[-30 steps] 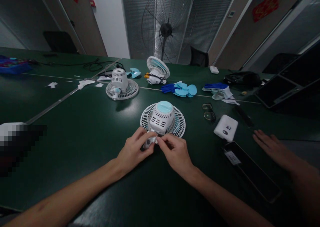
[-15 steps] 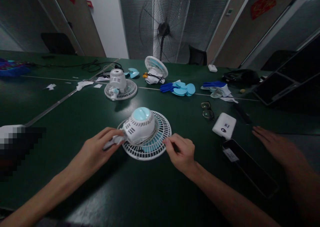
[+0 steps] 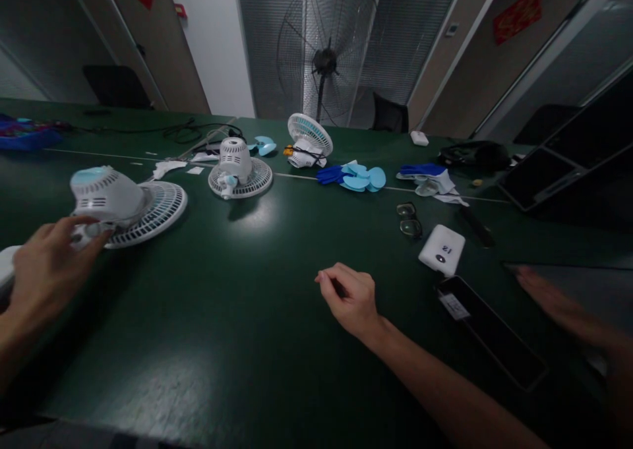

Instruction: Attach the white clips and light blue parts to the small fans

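Gripping fan head (image 3: 111,198) in your closed left hand (image 3: 52,261), right hand (image 3: 352,297) curled, contents unclear: white box (image 3: 442,248) at its two o'clock, glasses (image 3: 410,227) one, second fan (image 3: 235,160) eleven.

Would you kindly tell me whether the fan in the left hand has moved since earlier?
Yes, the held fan has moved left, from right of the other face-down fan to left of it.

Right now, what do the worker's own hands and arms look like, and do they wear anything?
They are ordinary human hands, not machine parts. The left hand and right hand wear no gloves, and no ring or watch shows on either. The right forearm is bare, with no sleeve, cable or marking visible; only a short stretch of the left forearm shows, also bare.
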The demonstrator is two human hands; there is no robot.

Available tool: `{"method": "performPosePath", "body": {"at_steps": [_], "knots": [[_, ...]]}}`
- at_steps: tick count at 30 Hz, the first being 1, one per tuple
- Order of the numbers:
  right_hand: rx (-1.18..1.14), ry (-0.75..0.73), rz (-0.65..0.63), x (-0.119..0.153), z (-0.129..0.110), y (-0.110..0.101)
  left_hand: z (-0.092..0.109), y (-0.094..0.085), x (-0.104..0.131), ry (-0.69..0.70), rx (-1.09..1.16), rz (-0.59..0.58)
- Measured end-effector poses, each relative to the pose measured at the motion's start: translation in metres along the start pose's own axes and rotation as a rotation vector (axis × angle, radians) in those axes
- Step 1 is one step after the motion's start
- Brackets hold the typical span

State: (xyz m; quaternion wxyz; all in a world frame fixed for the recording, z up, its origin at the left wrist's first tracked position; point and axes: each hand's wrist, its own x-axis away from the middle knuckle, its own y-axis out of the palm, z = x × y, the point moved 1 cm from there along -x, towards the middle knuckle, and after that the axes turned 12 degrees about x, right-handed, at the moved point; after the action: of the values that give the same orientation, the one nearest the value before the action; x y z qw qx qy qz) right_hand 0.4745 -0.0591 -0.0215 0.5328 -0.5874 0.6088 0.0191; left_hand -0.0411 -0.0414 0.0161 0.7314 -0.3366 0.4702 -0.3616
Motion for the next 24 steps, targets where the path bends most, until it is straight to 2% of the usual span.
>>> {"method": "performPosePath", "body": {"at_steps": [4,6,8,9,12,14,17,18,21,24], "knots": [[0.004,0.007,-0.041,0.000,0.000,0.000,-0.013,0.017,-0.038,-0.006,-0.087,0.031],[0.005,0.011,-0.045,0.000,0.000,0.000,-0.015,0.021,-0.046,-0.037,-0.097,0.008],[0.011,0.015,-0.046,0.000,0.000,0.000,-0.008,0.019,-0.045,-0.056,-0.116,-0.008],[0.011,0.016,-0.049,0.000,0.000,0.000,0.000,0.018,-0.041,-0.058,-0.135,-0.001],[-0.004,0.016,-0.058,0.001,0.001,0.001,0.045,0.018,-0.030,0.084,-0.125,0.180],[-0.019,0.015,-0.058,0.001,0.002,0.002,0.083,0.031,-0.032,0.217,-0.052,0.179],[-0.038,0.016,-0.055,0.001,0.004,0.003,0.138,0.066,-0.052,0.471,0.049,-0.103],[-0.043,0.017,-0.056,0.002,0.004,0.003,0.152,0.078,-0.061,0.523,0.041,-0.151],[-0.057,0.028,-0.067,0.002,0.005,0.003,0.178,0.105,-0.089,0.560,0.031,-0.184],[-0.058,0.034,-0.082,0.003,0.005,0.003,0.186,0.114,-0.106,0.558,0.026,-0.194]]}}
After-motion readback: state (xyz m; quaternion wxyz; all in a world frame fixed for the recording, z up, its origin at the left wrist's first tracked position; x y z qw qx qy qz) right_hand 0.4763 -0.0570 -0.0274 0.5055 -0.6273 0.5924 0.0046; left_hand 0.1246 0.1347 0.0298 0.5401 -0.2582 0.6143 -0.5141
